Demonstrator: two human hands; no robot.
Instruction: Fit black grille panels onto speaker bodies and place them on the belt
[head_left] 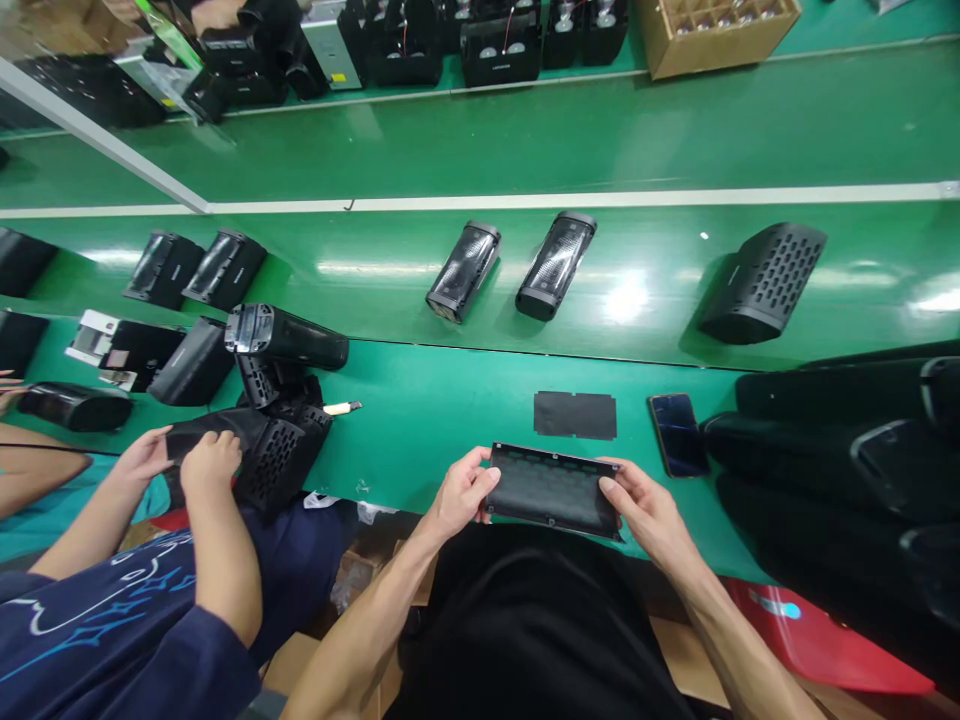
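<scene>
Between my hands is a black rectangular panel [553, 490], its inner face with a raised rim and small screw tabs turned up. My left hand [466, 492] pinches its left end, thumb on top. At the right end, my right hand [643, 508] grips it the same way. The panel is held over the front edge of the green table [420, 440]. Just beyond it lies a flat black sheet [574, 415] with small notches. A dark smartphone [678, 435] rests to the right of that sheet.
Black perforated housings [832, 440] are stacked at my right. Beyond the table, a green belt [360, 290] carries two shiny black units [556, 266] and a perforated housing [765, 283]. At left, a co-worker's hands [211, 462] work on black parts. A red container [825, 640] sits below right.
</scene>
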